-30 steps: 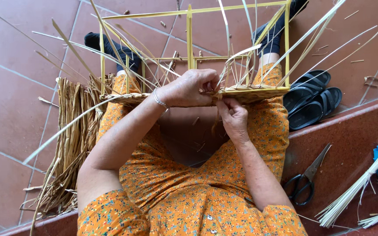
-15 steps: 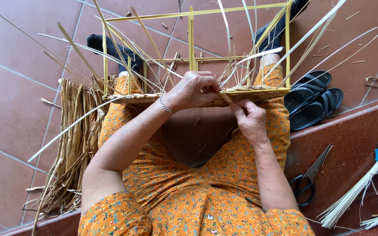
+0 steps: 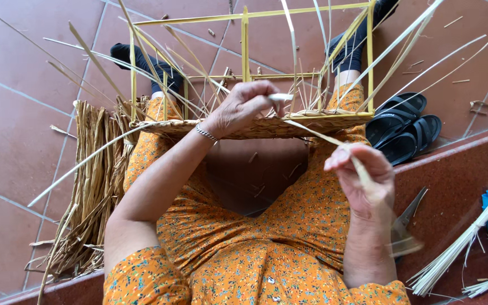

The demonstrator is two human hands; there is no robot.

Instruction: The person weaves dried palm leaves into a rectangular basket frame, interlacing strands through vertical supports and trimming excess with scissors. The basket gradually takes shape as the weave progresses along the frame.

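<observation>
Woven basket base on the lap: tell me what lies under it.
Under the woven basket base show the orange floral dress over both knees and a shadowed gap between them. The left hand rests on its rim. The base hides whatever lies directly beneath it.

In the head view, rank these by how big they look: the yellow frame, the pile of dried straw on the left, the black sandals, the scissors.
1. Yellow frame
2. Dried straw pile
3. Black sandals
4. Scissors, partly hidden behind the right hand and nearer the camera, so least certain.

Orange floral dress (image 3: 289, 237) with short sleeves; silver bracelet (image 3: 205, 133); dark socks (image 3: 142, 62).
</observation>
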